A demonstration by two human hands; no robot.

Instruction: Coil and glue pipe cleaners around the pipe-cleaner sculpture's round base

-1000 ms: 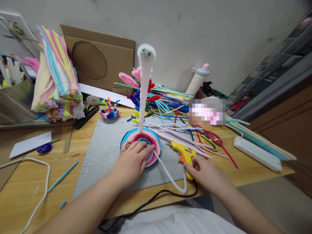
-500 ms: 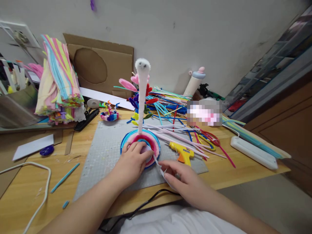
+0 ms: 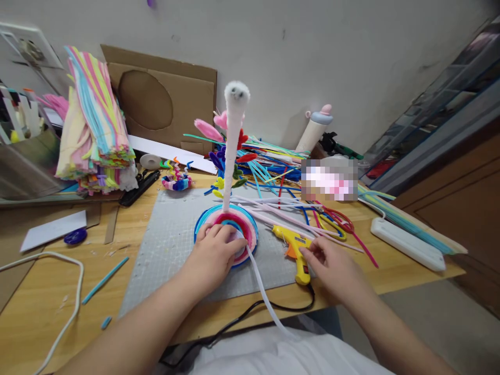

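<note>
A round base (image 3: 202, 224) coiled from blue, pink and red pipe cleaners lies on the grey cutting mat. From its back edge rises a tall fuzzy white stem (image 3: 231, 156), with two dark dots on its rounded top. My left hand (image 3: 214, 247) rests over the middle of the base, fingers bent down. Under its thumb it pins a white pipe cleaner (image 3: 260, 284), whose loose length trails to my lap. Beside the yellow glue gun (image 3: 292, 239) is my right hand (image 3: 336, 263), fingers curled with a gap inside, thumb tip at the gun's edge.
Loose pipe cleaners (image 3: 281, 211) and scissors (image 3: 336, 224) lie behind the gun. A power strip (image 3: 408, 245) is at the right edge. Pipe cleaner bundles (image 3: 94, 130) and cardboard (image 3: 187, 104) stand at the back left. A black cord (image 3: 250, 311) crosses the front edge.
My right hand has let go of the white pipe cleaner and moved right to the glue gun. The freed length now hangs toward my lap. My left hand stays on the base.
</note>
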